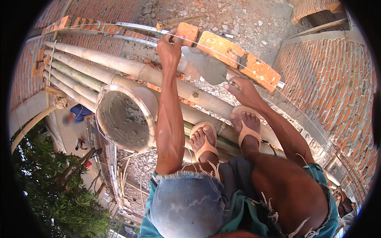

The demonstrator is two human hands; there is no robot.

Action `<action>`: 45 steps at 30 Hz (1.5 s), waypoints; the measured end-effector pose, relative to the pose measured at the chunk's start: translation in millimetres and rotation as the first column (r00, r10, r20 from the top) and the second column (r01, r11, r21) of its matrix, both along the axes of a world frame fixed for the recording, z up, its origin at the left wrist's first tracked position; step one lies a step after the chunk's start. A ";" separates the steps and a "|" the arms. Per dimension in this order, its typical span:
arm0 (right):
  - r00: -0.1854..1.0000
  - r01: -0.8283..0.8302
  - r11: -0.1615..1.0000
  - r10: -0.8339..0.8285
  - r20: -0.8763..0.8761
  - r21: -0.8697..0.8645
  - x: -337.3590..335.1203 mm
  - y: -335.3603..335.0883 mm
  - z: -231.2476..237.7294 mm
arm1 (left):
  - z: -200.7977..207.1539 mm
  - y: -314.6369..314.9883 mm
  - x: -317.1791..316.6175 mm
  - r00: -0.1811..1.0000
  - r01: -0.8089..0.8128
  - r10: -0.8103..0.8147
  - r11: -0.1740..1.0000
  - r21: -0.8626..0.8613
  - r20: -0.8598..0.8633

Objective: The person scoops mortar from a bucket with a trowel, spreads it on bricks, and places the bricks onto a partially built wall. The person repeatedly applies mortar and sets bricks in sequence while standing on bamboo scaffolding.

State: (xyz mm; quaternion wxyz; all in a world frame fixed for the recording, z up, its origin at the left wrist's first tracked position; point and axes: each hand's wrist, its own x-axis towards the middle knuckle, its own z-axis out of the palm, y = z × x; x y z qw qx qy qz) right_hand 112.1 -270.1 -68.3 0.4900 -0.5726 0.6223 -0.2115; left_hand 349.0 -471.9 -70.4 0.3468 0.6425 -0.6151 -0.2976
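Note:
My left hand [170, 48] grips the left end of a short orange brick [186, 33] at the wall's top edge. Held by its handle in my right hand [247, 93] is a mortar trowel [208, 68]. Its grey, mortar-smeared blade lies just on my side of the bricks, pointing toward my left hand. To the right of the short brick sit a longer brick [220, 47] and another brick [260, 71], in a row with gaps between them. A thin white string [234, 59] runs across the bricks. Left of my forearm stands a bucket [152, 107] with wet grey mortar [126, 117] inside.
My sandalled feet [204, 141] stand on a scaffold of bamboo poles [135, 69], high above ground strewn with rubble [238, 23]. A curved brick wall [329, 79] rises at right. Tree foliage [59, 194] and other people [81, 142] show below at left.

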 end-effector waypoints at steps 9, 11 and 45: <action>0.533 0.029 0.825 -0.490 0.690 0.564 17.1 -36.3 44.0 | 6.7 22.4 -5.4 0.898 -0.143 0.175 0.984 0.106 -0.405; 0.458 0.021 0.764 -0.580 0.673 0.644 19.9 -27.2 46.3 | 22.0 48.2 -4.8 0.884 -0.194 0.217 0.976 0.096 -0.414; 0.923 0.111 0.994 -0.111 -0.368 -0.021 42.9 16.2 35.2 | 58.8 237.6 288.1 0.133 -0.451 0.423 0.831 0.325 -0.896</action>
